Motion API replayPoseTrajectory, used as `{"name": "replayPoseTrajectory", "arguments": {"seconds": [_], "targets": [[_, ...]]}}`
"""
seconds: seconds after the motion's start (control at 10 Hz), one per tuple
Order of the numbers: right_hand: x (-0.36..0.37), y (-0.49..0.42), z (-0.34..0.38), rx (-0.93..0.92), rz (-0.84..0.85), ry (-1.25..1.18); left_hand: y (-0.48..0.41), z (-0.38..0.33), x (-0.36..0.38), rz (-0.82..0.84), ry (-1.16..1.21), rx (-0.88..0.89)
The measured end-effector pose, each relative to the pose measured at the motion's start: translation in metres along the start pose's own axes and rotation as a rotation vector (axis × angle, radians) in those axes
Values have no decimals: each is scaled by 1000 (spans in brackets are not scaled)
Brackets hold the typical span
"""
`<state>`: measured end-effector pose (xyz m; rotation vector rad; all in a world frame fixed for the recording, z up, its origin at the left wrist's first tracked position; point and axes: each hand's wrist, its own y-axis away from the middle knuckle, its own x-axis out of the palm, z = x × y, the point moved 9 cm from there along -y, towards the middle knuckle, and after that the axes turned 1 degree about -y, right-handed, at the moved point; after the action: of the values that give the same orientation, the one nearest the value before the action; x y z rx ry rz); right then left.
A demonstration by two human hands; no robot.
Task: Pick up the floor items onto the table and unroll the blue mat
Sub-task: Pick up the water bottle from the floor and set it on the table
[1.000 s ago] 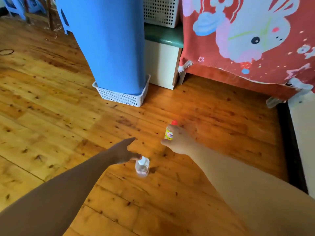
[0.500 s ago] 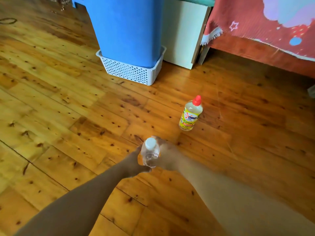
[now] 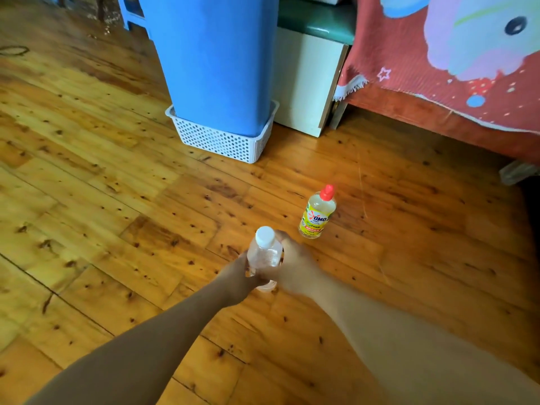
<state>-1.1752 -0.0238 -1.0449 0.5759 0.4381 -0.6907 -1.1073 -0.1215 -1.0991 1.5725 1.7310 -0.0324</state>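
A clear plastic bottle (image 3: 264, 252) with a white cap is held over the wooden floor, gripped from both sides. My left hand (image 3: 238, 273) wraps its left side and my right hand (image 3: 295, 266) closes on its right side. A yellow bottle (image 3: 317, 213) with a red cap and a printed label stands upright on the floor just beyond my right hand, untouched. The rolled blue mat (image 3: 216, 57) stands on end in a white perforated basket (image 3: 222, 138) farther back.
A cream cabinet (image 3: 306, 83) with a green top sits right of the basket. A red patterned cloth (image 3: 453, 62) hangs over furniture at the upper right. Blue stool legs (image 3: 131, 16) show at the top left. Wooden floor (image 3: 87, 185) stretches to the left.
My right hand left the yellow bottle standing and came to the clear bottle. Both hands closed on the clear bottle and raised it slightly. The view tilted and shifted.
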Motion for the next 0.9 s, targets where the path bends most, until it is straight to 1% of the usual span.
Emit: {"name": "replayPoseTrajectory", "arguments": {"seconds": [0.1,0.2,0.3,0.4,0.6,0.8,0.9], "targets": [[-58,29,55,-13,-88,-17,36,-76,-49,-17,69,30],[-122,54,119,-54,-147,-74,61,-139,-93,5,61,69],[-213,101,204,-43,-217,-24,107,-248,-161,-9,57,153],[-247,113,246,-101,-252,-46,117,-293,-182,-1,64,222],[-408,201,391,-149,-374,-104,200,-491,-284,-12,51,385],[-555,289,500,-238,-504,-110,273,-670,-353,-39,3,521],[-616,328,538,-283,-571,-113,299,-743,-373,-29,24,606]]}}
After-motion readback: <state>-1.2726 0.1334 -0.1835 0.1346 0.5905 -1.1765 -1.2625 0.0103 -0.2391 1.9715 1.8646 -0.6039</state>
